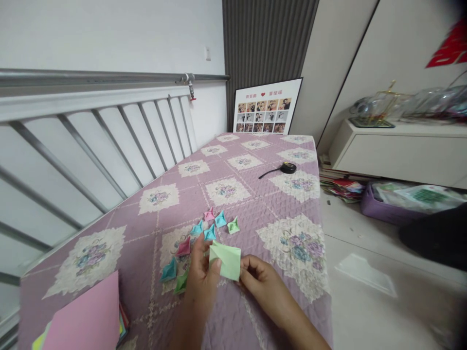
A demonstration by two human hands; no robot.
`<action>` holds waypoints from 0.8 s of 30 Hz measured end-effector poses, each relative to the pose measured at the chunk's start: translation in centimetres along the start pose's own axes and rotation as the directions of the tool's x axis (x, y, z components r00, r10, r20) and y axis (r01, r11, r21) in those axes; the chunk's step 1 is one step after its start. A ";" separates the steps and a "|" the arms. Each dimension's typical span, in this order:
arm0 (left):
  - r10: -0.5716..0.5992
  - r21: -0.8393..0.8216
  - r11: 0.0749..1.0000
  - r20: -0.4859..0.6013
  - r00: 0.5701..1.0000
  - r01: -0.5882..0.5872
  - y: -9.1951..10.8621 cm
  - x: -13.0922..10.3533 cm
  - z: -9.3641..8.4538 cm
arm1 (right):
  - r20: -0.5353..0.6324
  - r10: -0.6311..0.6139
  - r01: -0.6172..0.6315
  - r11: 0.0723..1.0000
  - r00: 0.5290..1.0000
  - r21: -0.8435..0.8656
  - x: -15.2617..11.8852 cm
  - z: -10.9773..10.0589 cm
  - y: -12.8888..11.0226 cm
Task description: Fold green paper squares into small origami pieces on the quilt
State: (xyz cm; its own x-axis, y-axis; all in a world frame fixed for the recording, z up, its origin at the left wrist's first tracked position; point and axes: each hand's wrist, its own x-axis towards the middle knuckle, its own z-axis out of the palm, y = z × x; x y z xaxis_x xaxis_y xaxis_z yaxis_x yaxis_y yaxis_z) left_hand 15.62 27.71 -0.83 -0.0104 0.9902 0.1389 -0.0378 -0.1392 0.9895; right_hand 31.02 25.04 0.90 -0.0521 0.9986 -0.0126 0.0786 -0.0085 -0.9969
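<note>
A folded square of light green paper is held up between my two hands over the bed. My left hand grips its left side, thumb on the front face and fingers behind. At the lower right corner, my right hand pinches the edge between thumb and fingers. Just beyond lie small folded paper pieces: a pink one, a blue one and a green one, with several more to the left. Part of a darker green folded piece is hidden behind my left hand.
A stack of coloured paper with a pink sheet on top lies at the front left. A black tape measure rests farther back on the purple floral cover. Grey radiator bars run along the left; a purple basket stands on the floor.
</note>
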 end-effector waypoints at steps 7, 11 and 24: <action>-0.205 -0.217 0.951 0.084 0.975 0.219 -0.4 0.1 0.5 | -0.003 0.047 -0.046 0.994 0.999 0.103 0.0 0.9 -0.8; -0.247 -0.345 0.903 0.076 0.966 0.257 0.1 -0.4 1.0 | -0.014 0.061 -0.058 0.984 0.998 0.170 0.1 1.4 -0.9; -0.300 -0.312 0.908 -0.012 0.954 0.281 -0.3 -0.2 0.9 | 0.070 0.123 -0.127 0.990 0.990 0.066 0.0 0.8 -0.7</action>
State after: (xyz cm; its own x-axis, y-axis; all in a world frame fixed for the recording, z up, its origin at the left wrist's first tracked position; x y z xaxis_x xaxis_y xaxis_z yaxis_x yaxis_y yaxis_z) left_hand 16.49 27.60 -1.07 -0.0110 0.9863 -0.1644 -0.3492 0.1503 0.9249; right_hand 30.13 24.98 1.57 -0.1114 0.9838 -0.1404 0.0186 -0.1392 -0.9901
